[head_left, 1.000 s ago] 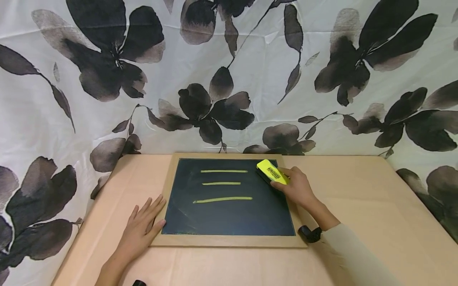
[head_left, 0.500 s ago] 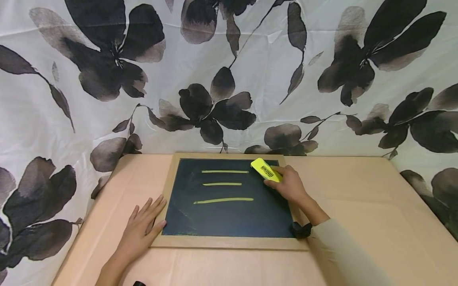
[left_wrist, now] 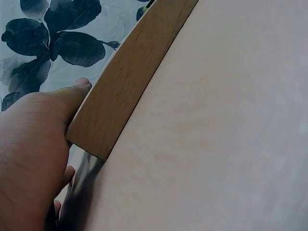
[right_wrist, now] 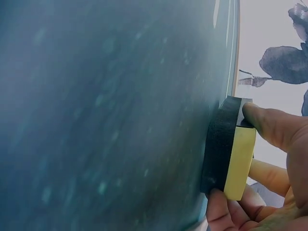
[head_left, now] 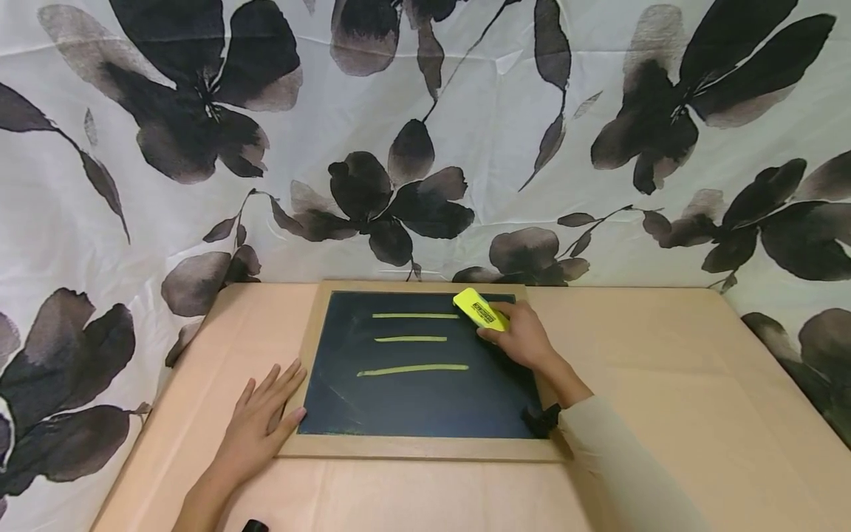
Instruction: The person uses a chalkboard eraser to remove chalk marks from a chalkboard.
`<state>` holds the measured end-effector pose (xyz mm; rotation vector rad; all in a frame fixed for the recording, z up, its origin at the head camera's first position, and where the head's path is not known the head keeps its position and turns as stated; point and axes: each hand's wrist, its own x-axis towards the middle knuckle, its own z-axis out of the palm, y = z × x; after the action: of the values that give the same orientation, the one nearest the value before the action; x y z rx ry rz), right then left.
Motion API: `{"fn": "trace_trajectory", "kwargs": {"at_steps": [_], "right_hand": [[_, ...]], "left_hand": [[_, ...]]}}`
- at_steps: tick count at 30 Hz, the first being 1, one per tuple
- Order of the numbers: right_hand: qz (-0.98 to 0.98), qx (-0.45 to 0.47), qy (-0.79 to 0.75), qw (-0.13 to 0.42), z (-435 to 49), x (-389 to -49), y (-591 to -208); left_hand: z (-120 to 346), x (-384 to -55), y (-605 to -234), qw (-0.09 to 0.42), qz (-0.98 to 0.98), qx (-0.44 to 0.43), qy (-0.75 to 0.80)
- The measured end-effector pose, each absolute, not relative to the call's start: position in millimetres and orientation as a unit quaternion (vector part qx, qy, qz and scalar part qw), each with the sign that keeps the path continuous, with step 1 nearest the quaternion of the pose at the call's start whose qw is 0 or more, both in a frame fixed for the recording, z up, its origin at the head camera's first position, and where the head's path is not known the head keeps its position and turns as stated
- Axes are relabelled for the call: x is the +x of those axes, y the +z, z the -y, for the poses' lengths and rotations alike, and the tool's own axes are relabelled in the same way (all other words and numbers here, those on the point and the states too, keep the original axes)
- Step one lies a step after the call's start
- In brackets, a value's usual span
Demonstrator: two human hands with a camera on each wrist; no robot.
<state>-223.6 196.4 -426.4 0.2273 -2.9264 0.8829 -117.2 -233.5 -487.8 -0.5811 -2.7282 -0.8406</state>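
A chalkboard [head_left: 412,403] in a wooden frame [head_left: 425,448] lies on the table, with three yellow chalk lines [head_left: 412,369] across it. My right hand [head_left: 521,336] grips a yellow board eraser [head_left: 480,309] between thumb and fingers, by the right end of the top line. In the right wrist view the eraser's dark felt [right_wrist: 220,149] faces the board and appears to touch it. My left hand [head_left: 259,417] rests at the frame's left side, fingers straight. The left wrist view shows its thumb along the frame's wooden edge [left_wrist: 120,82].
The pale wooden-coloured tabletop [head_left: 665,369] stretches around the board on both sides. A white curtain [head_left: 505,133] with dark flowers hangs behind it. Dark wrist camera straps show at my right wrist [head_left: 541,421] and at the lower edge.
My right hand has slid the eraser leftward over the board's upper right, up to the end of the top chalk line. My left hand stays at the frame.
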Motion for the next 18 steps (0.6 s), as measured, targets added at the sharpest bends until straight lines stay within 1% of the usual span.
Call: {"fn": "trace_trajectory", "kwargs": {"at_steps": [7,18], "right_hand": [[0.95,0.088,0.298,0.036,-186.2,-230.4,-425.7],[0.945,0.1,0.312,0.017,-171.8,-241.9,-424.9]], "left_hand": [[234.3,-119.3,-486.7,0.112,0.931,-0.198,-0.285],[234.2,-121.9,-484.0,0.107,0.929,-0.196,-0.294]]}}
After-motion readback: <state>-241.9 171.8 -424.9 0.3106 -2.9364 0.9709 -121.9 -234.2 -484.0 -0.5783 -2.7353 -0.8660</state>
